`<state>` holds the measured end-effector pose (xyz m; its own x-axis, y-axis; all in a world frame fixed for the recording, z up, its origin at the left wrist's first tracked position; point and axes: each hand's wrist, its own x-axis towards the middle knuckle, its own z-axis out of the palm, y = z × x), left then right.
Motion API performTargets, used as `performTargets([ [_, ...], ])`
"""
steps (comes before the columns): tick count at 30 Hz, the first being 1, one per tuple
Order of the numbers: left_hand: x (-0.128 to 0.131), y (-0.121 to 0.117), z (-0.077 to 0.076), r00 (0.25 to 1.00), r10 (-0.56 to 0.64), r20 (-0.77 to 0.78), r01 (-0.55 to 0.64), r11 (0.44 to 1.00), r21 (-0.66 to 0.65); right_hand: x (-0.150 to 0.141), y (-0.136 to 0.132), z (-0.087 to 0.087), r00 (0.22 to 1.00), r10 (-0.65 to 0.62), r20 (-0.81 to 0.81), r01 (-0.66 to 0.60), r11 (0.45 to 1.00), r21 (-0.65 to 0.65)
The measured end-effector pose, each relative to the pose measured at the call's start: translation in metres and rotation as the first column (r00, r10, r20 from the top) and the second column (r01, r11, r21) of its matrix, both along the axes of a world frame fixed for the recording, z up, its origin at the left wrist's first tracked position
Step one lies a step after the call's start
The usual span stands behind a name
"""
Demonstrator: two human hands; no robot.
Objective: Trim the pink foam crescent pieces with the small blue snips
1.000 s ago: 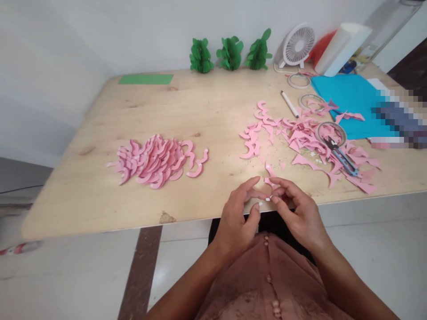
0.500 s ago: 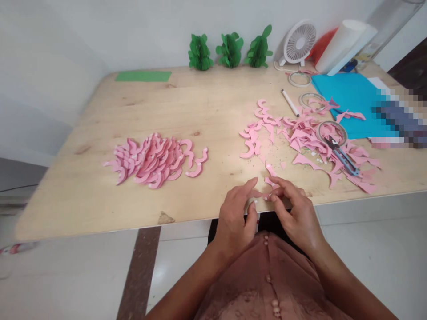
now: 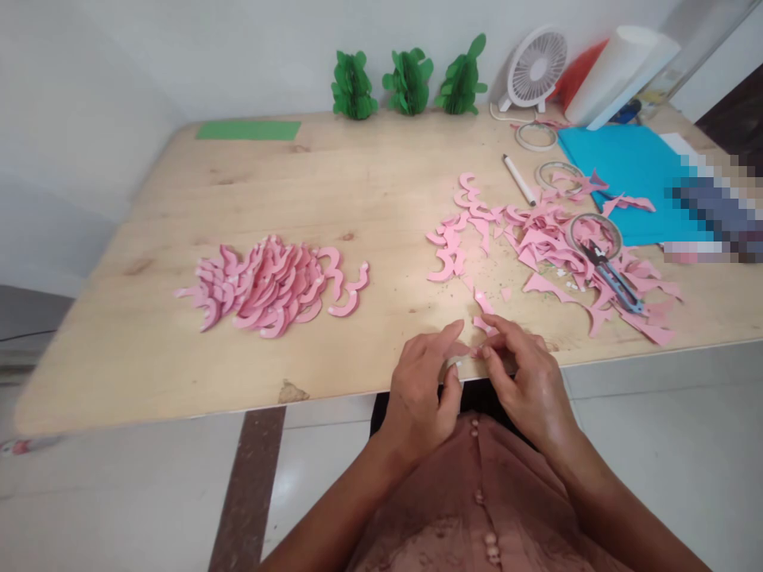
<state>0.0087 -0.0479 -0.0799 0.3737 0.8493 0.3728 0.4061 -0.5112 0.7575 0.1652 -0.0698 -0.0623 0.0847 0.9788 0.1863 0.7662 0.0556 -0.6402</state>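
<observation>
At the table's front edge, my left hand (image 3: 420, 385) and my right hand (image 3: 528, 381) face each other over a small curved pink paper piece (image 3: 458, 349). The left fingers curl around one end of it. My right thumb and forefinger pinch its other end, where a small white bit shows. Part of the piece is hidden by the fingers. Just beyond the right fingertips lies another curved pink paper strip (image 3: 482, 302) with white patches on it. A heap of wavy pink paper pieces (image 3: 277, 286), many with white spots, lies to the left.
Pink paper scraps (image 3: 545, 238) cover the right side, with snips (image 3: 617, 278) and a tape roll (image 3: 596, 237) on them. A white marker (image 3: 519, 180) and blue sheets (image 3: 637, 183) lie beyond. Green paper figures (image 3: 408, 83) and a small fan (image 3: 538, 67) stand along the wall.
The view has shifted slightly. Both hands stay almost in place around the pink paper piece, with only small finger movements.
</observation>
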Motion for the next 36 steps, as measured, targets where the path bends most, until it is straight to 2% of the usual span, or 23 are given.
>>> performTargets([
  [10,0.0004,0.0001,0.0006,1.000,-0.002,0.000,0.002,1.000,0.002,0.0015,0.0015,0.0022,0.999,-0.001,-0.049,-0.001,0.999,-0.049],
  [17,0.0001,0.0000,0.0008,1.000,-0.010,-0.005,0.010,1.000,-0.005,0.0003,0.0026,0.0012,1.000,0.002,0.004,-0.002,0.999,-0.039],
  [30,-0.0006,0.0006,-0.0017,1.000,-0.016,-0.014,0.016,1.000,0.009,-0.0022,0.0028,-0.0030,0.989,0.007,0.146,-0.018,0.997,0.073],
  [36,-0.0009,0.0009,-0.0048,1.000,-0.021,0.008,0.020,0.997,0.078,-0.0030,0.0023,-0.0038,0.982,-0.007,0.187,-0.016,0.992,0.123],
])
